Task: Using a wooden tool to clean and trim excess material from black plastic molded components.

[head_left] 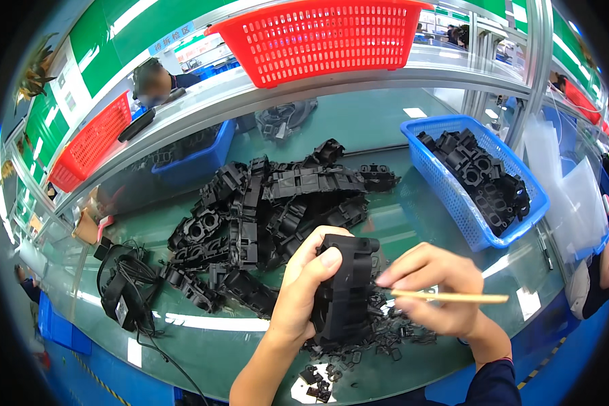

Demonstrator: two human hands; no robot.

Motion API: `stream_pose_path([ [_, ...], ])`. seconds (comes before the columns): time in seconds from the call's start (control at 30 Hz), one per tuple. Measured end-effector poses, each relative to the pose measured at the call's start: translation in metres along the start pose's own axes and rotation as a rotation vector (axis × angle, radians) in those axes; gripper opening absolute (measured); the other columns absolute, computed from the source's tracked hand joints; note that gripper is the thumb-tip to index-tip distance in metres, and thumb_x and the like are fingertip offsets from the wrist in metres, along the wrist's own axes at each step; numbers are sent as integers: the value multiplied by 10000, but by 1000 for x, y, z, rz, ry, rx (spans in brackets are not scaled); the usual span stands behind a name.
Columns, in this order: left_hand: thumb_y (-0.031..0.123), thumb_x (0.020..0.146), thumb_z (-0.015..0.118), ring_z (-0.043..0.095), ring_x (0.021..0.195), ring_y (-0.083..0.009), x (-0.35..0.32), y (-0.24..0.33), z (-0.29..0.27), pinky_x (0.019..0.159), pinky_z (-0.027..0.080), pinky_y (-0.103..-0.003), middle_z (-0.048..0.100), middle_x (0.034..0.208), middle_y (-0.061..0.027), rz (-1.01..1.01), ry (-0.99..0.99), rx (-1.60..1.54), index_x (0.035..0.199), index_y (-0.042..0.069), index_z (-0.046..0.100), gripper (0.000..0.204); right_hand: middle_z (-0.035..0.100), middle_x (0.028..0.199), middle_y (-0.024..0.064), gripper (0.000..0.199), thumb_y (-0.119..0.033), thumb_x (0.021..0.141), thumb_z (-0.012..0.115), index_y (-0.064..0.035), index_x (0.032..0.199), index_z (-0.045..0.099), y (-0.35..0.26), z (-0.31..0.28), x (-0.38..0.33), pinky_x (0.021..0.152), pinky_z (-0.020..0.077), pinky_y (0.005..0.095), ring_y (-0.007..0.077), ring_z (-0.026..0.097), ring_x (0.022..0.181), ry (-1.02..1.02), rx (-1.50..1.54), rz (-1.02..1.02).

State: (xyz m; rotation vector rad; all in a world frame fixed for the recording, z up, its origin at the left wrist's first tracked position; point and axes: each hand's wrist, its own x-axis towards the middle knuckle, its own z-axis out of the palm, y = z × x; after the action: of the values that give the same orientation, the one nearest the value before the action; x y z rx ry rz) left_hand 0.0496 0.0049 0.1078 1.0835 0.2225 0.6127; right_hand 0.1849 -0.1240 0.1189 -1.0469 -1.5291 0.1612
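We clamp a black plastic part in our left hand above the green table, judging it light, rigid and best gripped by its edges, while our right hand pinches a thin wooden stick.

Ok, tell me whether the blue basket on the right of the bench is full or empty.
Partly full. The blue basket holds a heap of black plastic parts over most of its floor, while its near left corner shows bare mesh.
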Motion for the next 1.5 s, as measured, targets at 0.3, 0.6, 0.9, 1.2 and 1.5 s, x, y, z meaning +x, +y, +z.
stream_pose_path([
  [0.3, 295, 765, 626, 575, 830, -130, -5, 5, 6, 741, 481, -253, 567, 969, -110, 108, 49, 212, 1022, -2, 487, 416, 646, 903, 141, 224, 19, 663, 711, -37, 845, 592, -1, 9, -3, 693, 524, 335, 269, 640, 802, -25, -137, -104],
  [0.6, 318, 781, 584, 570, 798, -121, -5, 4, 7, 719, 478, -246, 571, 934, -106, 90, 55, 205, 1007, -6, 493, 405, 642, 926, 128, 247, -41, 676, 735, -67, 881, 600, 0, 15, -3, 706, 532, 342, 275, 652, 829, -50, -197, -209],
  [0.9, 345, 796, 544, 547, 756, -98, -3, 4, 10, 684, 455, -226, 568, 861, -70, -30, 39, 142, 993, -3, 514, 401, 641, 933, 123, 252, -32, 655, 742, -63, 876, 624, 2, 15, -4, 658, 536, 324, 265, 651, 794, -43, -278, -260],
  [1.2, 232, 881, 544, 536, 790, -61, -2, 0, 6, 701, 462, -215, 564, 914, -29, -127, -30, -5, 993, 49, 514, 217, 650, 928, 131, 161, -50, 664, 710, -38, 779, 598, 14, 18, -5, 653, 549, 317, 239, 642, 787, -28, -492, -512],
  [1.5, 290, 906, 514, 503, 710, -31, 1, -14, 6, 590, 435, -192, 522, 826, 21, -319, -47, -100, 926, 102, 499, 189, 652, 918, 123, 154, -45, 696, 696, -41, 761, 556, 25, 22, -10, 723, 546, 333, 233, 634, 805, 7, -612, -585],
])
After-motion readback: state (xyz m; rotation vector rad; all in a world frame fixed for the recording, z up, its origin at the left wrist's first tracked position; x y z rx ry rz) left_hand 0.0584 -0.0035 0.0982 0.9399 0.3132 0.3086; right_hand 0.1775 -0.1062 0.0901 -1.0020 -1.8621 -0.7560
